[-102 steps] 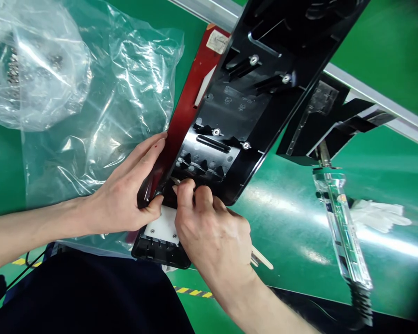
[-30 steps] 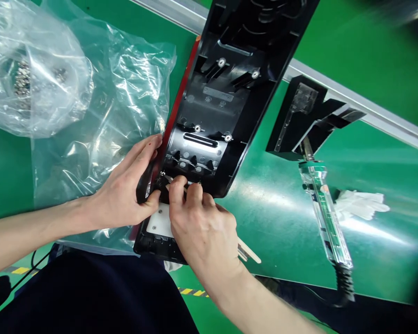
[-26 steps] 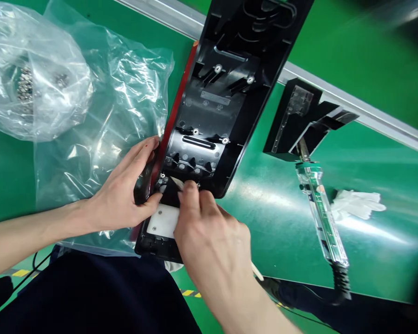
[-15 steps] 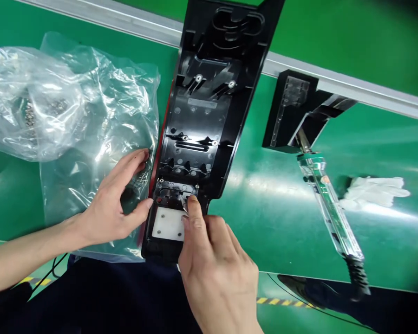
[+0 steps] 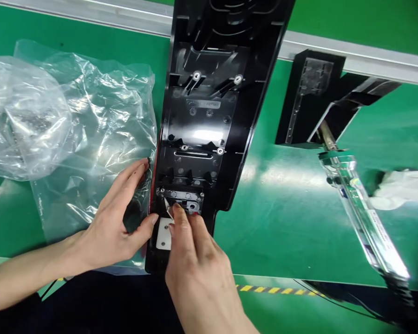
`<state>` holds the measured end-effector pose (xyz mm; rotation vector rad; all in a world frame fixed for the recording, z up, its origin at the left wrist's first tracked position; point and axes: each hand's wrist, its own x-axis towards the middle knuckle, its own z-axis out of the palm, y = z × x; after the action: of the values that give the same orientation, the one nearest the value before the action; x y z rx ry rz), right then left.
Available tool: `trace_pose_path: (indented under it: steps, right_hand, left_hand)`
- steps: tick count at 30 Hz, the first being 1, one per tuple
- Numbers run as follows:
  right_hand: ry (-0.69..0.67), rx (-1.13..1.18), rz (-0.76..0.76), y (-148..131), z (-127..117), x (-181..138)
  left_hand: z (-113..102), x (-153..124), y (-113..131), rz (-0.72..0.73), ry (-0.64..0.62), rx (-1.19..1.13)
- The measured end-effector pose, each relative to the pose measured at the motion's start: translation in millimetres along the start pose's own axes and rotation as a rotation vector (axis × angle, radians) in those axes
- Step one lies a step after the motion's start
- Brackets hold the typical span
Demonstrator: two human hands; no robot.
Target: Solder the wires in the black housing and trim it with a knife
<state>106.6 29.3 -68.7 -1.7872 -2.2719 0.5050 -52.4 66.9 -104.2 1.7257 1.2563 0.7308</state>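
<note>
A long black plastic housing [image 5: 202, 125], its ribbed inner side up, lies lengthwise in front of me. My right hand [image 5: 198, 260] pinches a small pointed metal tool [image 5: 167, 208]. Its tip is at the left part of a recess near the housing's close end; the rest is hidden in my fingers. Just below the recess, a white plate [image 5: 163, 234] with screws is partly covered by that hand. My left hand [image 5: 116, 220] is open, thumb and fingers apart, against the housing's left edge and over a clear plastic bag [image 5: 101, 111].
At far left, another clear bag [image 5: 28, 120] holds small metal parts. On the right, a soldering iron [image 5: 358, 199] with a clear handle rests in a black stand [image 5: 310, 97]. A white glove [image 5: 404, 188] lies beyond it. A metal rail [image 5: 334, 51] crosses the green bench.
My right hand has moved left with the pointed tool, from the middle of the recess to its left side. The left hand keeps its place at the edge. The view has shifted and come closer.
</note>
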Motion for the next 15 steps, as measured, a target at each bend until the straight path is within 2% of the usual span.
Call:
trace_pose_path:
  steps: [2,6,8,11,13,15]
  right_hand:
    - [-0.101,0.320,0.109,8.0,-7.7,0.2]
    - [-0.458,1.350,0.489,17.9,-16.0,8.5]
    - [-0.544,1.767,0.665,17.2,-12.7,13.5]
    - [-0.512,2.120,0.866,12.5,-3.4,16.5]
    - [-0.527,2.234,0.956,9.7,2.5,15.8]
    - [-0.561,2.268,0.977,8.5,7.2,14.9]
  left_hand:
    - [-0.3,0.7,0.9,0.005,0.004,0.006]
    - [-2.2,1.9,1.6,0.020,-0.013,0.061]
    - [-3.0,2.6,1.7,0.036,-0.017,0.096]
    - [-2.9,3.5,2.3,0.041,-0.009,0.074]
    - [-2.3,3.9,3.0,0.035,-0.005,0.044]
    - [-1.9,4.2,3.8,0.019,-0.013,0.017]
